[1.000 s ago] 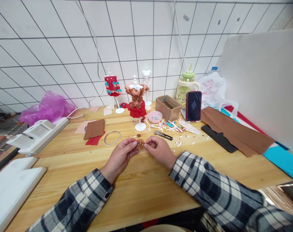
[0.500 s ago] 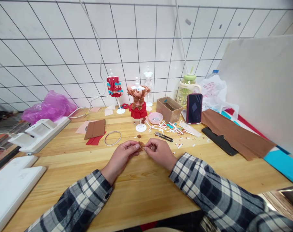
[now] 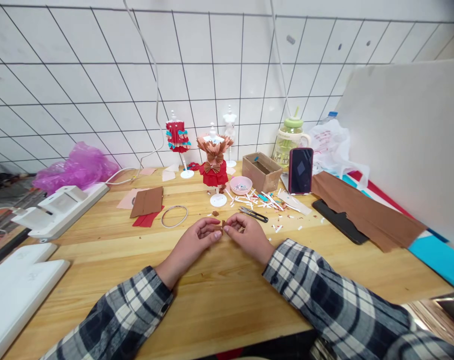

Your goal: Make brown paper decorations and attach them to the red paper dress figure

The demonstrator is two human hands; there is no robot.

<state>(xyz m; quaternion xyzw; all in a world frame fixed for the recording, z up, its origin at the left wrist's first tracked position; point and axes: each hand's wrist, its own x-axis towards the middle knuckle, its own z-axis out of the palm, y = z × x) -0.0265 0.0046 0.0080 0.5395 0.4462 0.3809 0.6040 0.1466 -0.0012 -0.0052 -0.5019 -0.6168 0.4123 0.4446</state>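
A small pleated piece of brown paper (image 3: pixel 223 226) is pinched between my two hands above the wooden table. My left hand (image 3: pixel 195 240) grips it with thumb and fingers from the left, and my right hand (image 3: pixel 247 235) grips it from the right; fingers cover much of it. Just beyond stands a mini dress form (image 3: pixel 214 172) in a red skirt with brown fan-shaped bows and a pleated brown and peach collar. Thread snips (image 3: pixel 253 214) lie past my right hand. A metal ring (image 3: pixel 174 216) lies past my left hand, near folded brown paper (image 3: pixel 147 201) on red paper.
Behind are a dress form in red (image 3: pixel 178 137), a bare white one (image 3: pixel 230 131), a pink bowl (image 3: pixel 241 185), a cardboard box (image 3: pixel 262 175) and a phone (image 3: pixel 301 171). Paper scraps (image 3: pixel 266 201) lie around. A power strip (image 3: pixel 67 215) is left; brown sheets (image 3: pixel 369 212) lie right.
The brown pleated piece has turned and folded narrower between my fingers, so less of its fan shape shows. My left fingers have curled and shifted slightly. The camera has tilted slightly.
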